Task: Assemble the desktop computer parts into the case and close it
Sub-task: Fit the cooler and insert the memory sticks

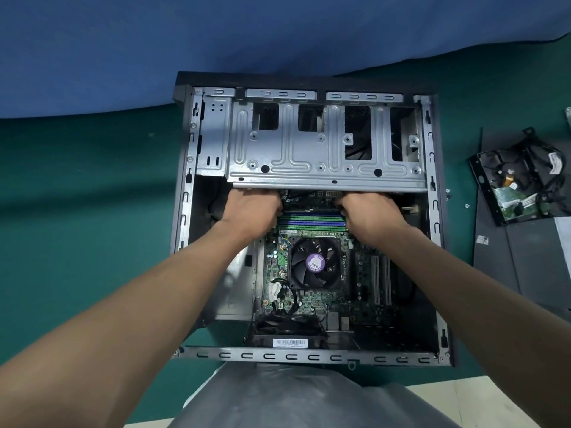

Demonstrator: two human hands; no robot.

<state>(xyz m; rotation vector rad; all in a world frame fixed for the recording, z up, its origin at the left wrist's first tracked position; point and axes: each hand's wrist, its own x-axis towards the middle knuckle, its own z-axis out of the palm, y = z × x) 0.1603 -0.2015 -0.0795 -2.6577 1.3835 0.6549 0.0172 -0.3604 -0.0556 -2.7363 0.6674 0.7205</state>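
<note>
Case (184, 211) open, lying flat | grey drive cage (309, 152) across far end | fan (313, 262), memory slots (312, 219) exposed | left hand (251, 209), right hand (372, 214) at cage edge; fingers hidden, grip cannot be told.

Open computer case (309, 356) on green surface (77, 211). Left hand (251, 208) and right hand (367, 211) at memory slots (312, 220), fingertips hidden under drive cage (309, 149) edge. CPU fan (313, 264) nearer the camera.

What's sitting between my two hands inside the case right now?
In the head view, the green and blue memory slots lie between the left hand and the right hand.
</note>
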